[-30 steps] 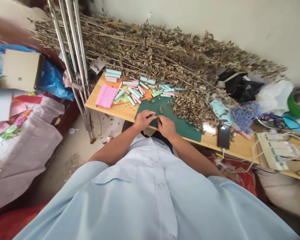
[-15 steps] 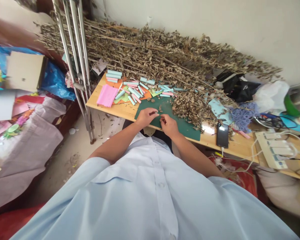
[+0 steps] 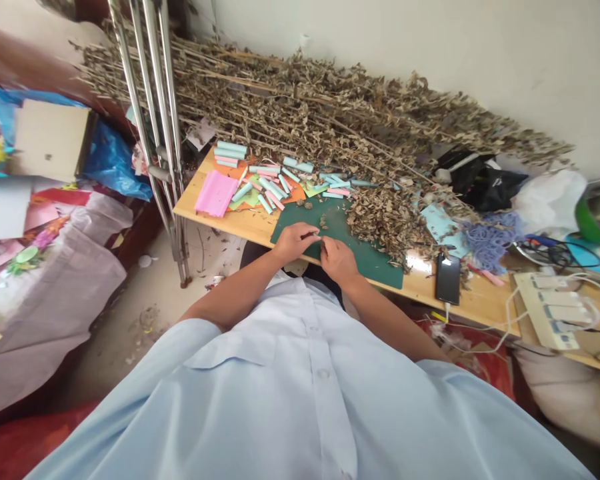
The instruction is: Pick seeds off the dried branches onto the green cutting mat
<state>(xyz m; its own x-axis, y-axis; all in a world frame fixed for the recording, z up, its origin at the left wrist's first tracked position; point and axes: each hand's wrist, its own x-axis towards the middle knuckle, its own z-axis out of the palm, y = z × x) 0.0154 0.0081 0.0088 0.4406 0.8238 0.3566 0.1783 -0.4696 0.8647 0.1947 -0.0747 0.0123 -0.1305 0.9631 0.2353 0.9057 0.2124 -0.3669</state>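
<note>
My left hand (image 3: pixel 294 243) is closed in a pinch at the front edge of a green mat (image 3: pixel 383 267). Close beside it, my right hand (image 3: pixel 339 261) has its fingers curled, the fingertips of both hands nearly meeting. Whatever they hold, if anything, is too small to make out. A heap of dried leaves (image 3: pixel 380 220) covers the mat's right part, and a few small brown crumbs (image 3: pixel 323 222) lie behind my hands. Behind the left hand are several small blue and pink paper rolls (image 3: pixel 273 187), next to a pink paper stack (image 3: pixel 215 193).
Long dried leafy stalks (image 3: pixel 300 100) stretch along the wall. Metal crutches (image 3: pixel 153 120) stand at the table's left end. To the right are a phone (image 3: pixel 448 280) on a cable, a tangle of purple yarn (image 3: pixel 493 237) and a power strip (image 3: pixel 545 310).
My fingertips have drawn closer together, and my right hand has turned so its fingers are more curled. The view has shifted slightly; the things on the table stay put.
</note>
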